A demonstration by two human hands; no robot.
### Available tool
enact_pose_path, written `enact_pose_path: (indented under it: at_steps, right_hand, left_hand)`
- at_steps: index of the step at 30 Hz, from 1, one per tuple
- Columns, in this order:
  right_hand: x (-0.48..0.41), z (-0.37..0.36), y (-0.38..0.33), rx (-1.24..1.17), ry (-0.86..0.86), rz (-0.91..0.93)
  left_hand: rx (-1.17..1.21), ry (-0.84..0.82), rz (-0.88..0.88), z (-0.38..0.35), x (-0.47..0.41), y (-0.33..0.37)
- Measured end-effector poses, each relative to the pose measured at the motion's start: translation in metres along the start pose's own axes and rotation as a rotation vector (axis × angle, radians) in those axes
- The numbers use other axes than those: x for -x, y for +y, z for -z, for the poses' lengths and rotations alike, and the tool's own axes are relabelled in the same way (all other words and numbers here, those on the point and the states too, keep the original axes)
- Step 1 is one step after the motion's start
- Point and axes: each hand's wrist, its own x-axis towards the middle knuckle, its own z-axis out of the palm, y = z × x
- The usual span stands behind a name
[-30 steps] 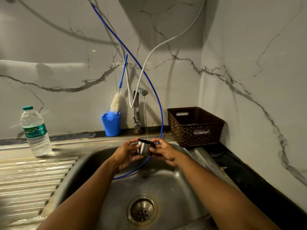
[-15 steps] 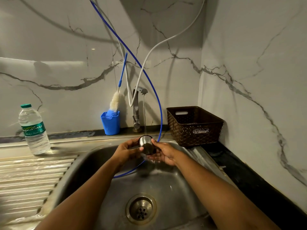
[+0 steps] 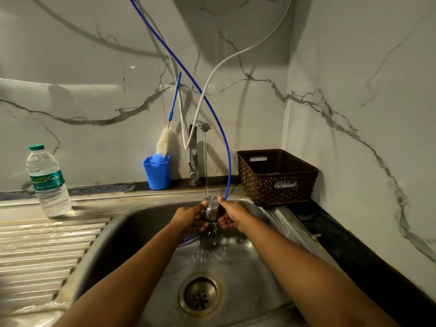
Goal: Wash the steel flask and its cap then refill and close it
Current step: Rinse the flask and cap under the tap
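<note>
A small steel cap (image 3: 211, 208) sits between my two hands over the steel sink (image 3: 132, 223), with its closed top up under the thin water stream from the tap (image 3: 197, 142). My left hand (image 3: 191, 219) grips its left side and my right hand (image 3: 230, 215) grips its right side, each with a thumb on the top edge. Water drips off below the cap into the basin. The steel flask itself is nowhere in view.
A clear plastic water bottle (image 3: 47, 182) stands on the ribbed draining board at left. A blue cup (image 3: 157, 172) with a bottle brush is behind the sink. A brown woven basket (image 3: 276, 177) sits at the right corner. A blue hose (image 3: 212, 107) loops into the basin.
The cap has been turned from lying on its side to closed top up, under the stream. Both hands have dropped slightly. Water now splashes below them.
</note>
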Motion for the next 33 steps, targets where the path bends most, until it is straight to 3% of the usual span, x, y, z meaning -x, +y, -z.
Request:
enact_pose_path:
  at_steps: [5,9,13,18,24,29,33]
  right_hand:
    - [0.0,-0.008,-0.002,-0.09,-0.045,0.075]
    - [0.002,-0.008,-0.005,-0.191,-0.13,0.184]
    - [0.005,0.0,-0.004,-0.194,-0.155,0.295]
    - [0.006,0.013,-0.003,-0.182,-0.258,0.313]
    - [0.008,0.002,-0.003,0.086,-0.179,0.215]
    - [0.008,0.008,-0.007,0.272,-0.252,0.161]
    - [0.005,0.002,-0.003,0.423,-0.071,0.251]
  left_hand:
    - [0.146,-0.033,0.02,0.0,-0.001,-0.002]
    - [0.292,-0.113,-0.11,0.013,-0.002,0.0]
    - [0.274,-0.16,-0.262,0.014,0.001,0.001]
    - [0.33,-0.212,-0.265,0.017,0.004,0.004]
    - [0.053,-0.239,-0.17,0.021,-0.005,-0.005]
    - [-0.172,-0.295,-0.188,0.038,-0.007,-0.009]
    - [-0.206,-0.185,-0.244,0.012,-0.008,-0.017]
